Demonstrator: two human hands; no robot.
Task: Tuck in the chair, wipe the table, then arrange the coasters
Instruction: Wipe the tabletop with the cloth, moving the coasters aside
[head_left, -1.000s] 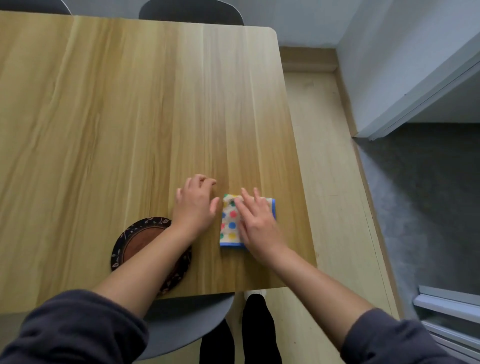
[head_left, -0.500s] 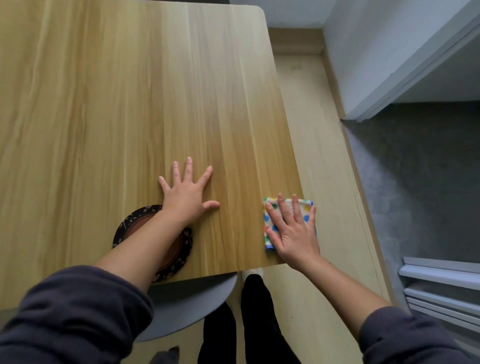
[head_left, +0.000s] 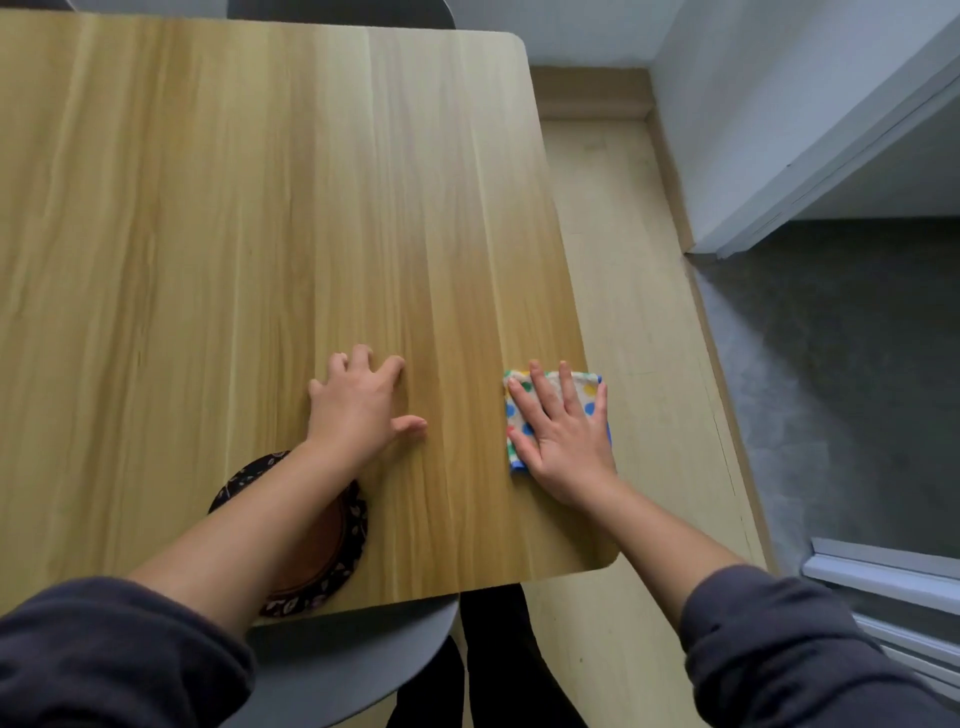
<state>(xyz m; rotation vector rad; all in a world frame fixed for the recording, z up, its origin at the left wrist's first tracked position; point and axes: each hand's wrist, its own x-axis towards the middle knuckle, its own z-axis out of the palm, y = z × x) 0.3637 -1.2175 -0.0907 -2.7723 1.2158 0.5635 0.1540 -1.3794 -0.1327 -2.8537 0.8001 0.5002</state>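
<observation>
A folded white cloth with coloured dots (head_left: 519, 415) lies at the right edge of the wooden table (head_left: 260, 234), partly over the edge. My right hand (head_left: 563, 434) presses flat on it with fingers spread. My left hand (head_left: 361, 408) rests on the bare tabletop to the cloth's left, fingers apart, holding nothing. A round dark coaster with a leaf pattern and brown centre (head_left: 343, 551) sits near the table's front edge, mostly hidden under my left forearm. A grey chair seat (head_left: 343, 670) shows under the table's front edge.
Two more chair backs show beyond the table's far edge (head_left: 337, 6). Light wooden floor (head_left: 639, 312) runs along the table's right side, with a white wall and door frame (head_left: 810, 171) and grey carpet (head_left: 841, 389) beyond. My dark-trousered legs (head_left: 498, 670) stand by the chair.
My right hand slid the cloth from beside the left hand out to the table's right edge, then slightly forward. My left hand spread flat on the table, then curled its fingers a little.
</observation>
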